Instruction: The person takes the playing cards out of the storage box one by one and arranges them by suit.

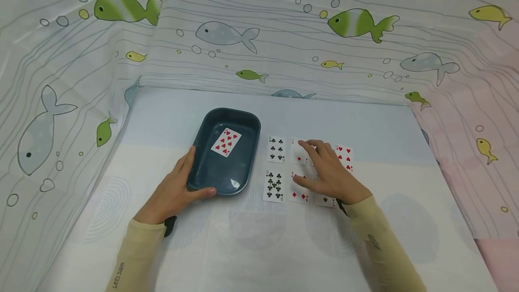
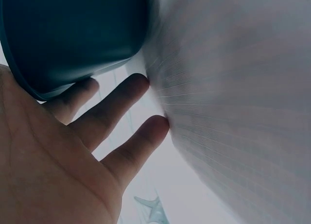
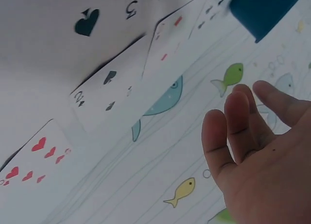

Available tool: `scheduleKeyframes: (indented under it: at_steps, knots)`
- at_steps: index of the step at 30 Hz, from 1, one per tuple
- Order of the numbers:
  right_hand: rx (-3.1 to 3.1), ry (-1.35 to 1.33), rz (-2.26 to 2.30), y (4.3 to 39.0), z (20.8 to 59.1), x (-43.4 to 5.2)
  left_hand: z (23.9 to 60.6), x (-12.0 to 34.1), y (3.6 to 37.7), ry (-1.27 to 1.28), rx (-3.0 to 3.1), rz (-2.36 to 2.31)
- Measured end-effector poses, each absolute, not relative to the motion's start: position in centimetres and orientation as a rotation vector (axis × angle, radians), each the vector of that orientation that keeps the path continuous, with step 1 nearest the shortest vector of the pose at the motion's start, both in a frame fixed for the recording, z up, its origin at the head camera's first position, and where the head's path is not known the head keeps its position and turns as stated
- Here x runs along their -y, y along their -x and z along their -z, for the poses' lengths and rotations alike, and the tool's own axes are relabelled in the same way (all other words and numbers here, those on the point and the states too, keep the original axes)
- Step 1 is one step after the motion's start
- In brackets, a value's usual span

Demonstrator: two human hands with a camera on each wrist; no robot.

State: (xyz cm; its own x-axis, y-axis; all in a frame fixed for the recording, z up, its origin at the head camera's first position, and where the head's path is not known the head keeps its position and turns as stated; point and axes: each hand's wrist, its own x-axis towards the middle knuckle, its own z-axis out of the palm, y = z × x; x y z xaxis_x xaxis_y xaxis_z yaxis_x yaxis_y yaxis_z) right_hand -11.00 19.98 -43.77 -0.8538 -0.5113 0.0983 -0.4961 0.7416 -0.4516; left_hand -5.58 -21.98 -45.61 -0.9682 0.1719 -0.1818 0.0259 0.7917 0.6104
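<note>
At the near left corner of a dark blue tray (image 1: 225,179), my left hand (image 1: 176,188) rests with its thumb on the near rim and its fingers along the outer left side. The left wrist view shows those fingers (image 2: 112,105) spread and fairly straight beside the tray wall. A red hearts card (image 1: 226,142) lies face up inside the tray. My right hand (image 1: 326,168) hovers over rows of face-up playing cards, fingers apart and nothing held. Its fingertips are above the two of diamonds (image 1: 297,153) and the four of diamonds (image 1: 298,196). It partly covers the three of spades (image 1: 325,200).
Left of those lie the six of clubs (image 1: 276,149) and another clubs card (image 1: 274,186). The six of hearts (image 1: 345,159) is at the right end. In the right wrist view a two of spades (image 3: 109,90) shows. Fish-print cloth (image 1: 227,62) hangs behind the table.
</note>
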Motion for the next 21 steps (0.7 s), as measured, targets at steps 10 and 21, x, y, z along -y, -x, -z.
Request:
scheduleKeyframes:
  at_steps: [10,21]
  knots:
    - [-2.905,0.755,0.796,12.5,42.7,-17.2,45.4,22.0,5.6,-0.185,-2.773,-0.941]
    - [-2.961,0.807,0.809,14.1,42.0,-14.3,45.6,22.0,5.6,-0.193,-2.787,-0.934]
